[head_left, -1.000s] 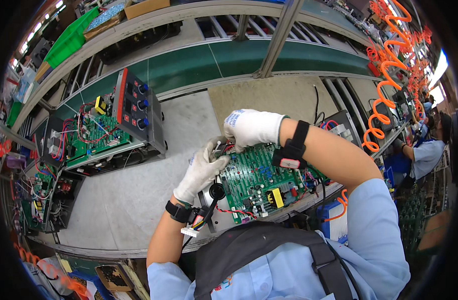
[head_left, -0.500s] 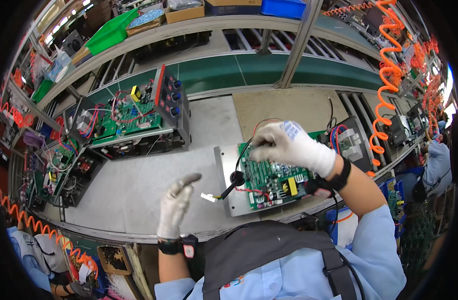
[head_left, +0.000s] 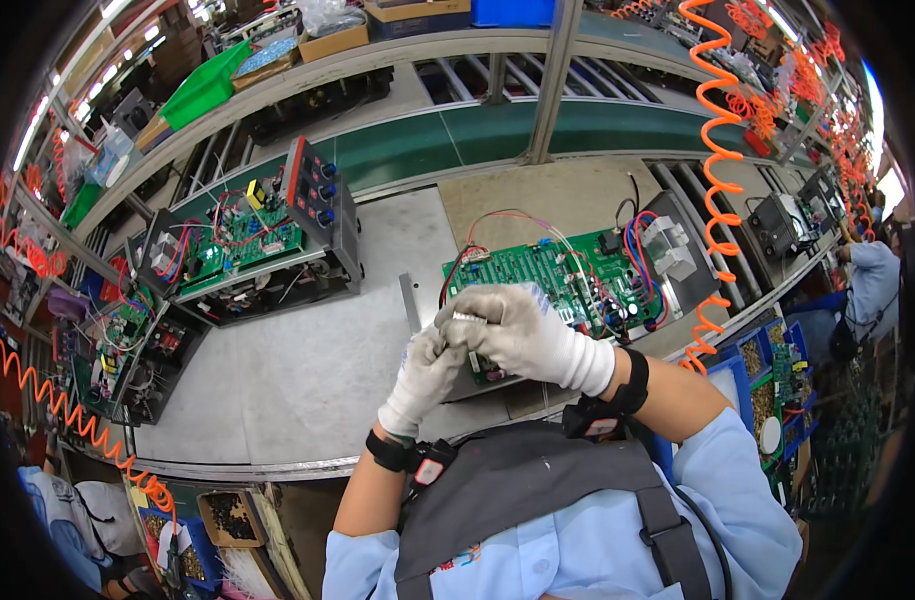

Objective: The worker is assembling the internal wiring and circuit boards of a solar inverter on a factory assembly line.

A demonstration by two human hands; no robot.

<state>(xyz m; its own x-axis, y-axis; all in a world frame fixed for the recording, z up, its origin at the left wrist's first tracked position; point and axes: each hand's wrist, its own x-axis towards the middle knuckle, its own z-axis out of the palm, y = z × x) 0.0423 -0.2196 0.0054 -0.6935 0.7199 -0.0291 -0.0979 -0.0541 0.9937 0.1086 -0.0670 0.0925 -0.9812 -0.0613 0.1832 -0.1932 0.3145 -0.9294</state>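
Head view. The 2 gloved hands meet over the lower-left part of the green board, which lies at the right of the worktop. With the board as the dial, the left hand stands at 8 o'clock and the right hand at 7, hiding that corner. The right grip is closed, its bent fingers pinching a small white piece, probably a connector. The left grip is also drawn closed, fingertips against the right; whether it has hold of anything cannot be told. Thin wires arch over the board's 11 o'clock edge. Note the change: 0.5 s ago the hands were apart, the left clear of the board with fingers parted, and a white connector hung free; now no free-hanging connector shows. This suggests 2-handed handling of that part, with no join to the board visible. Around the board: a white block at 3 o'clock, an orange hose between 1 and 2, an open unit between 9 and 10.
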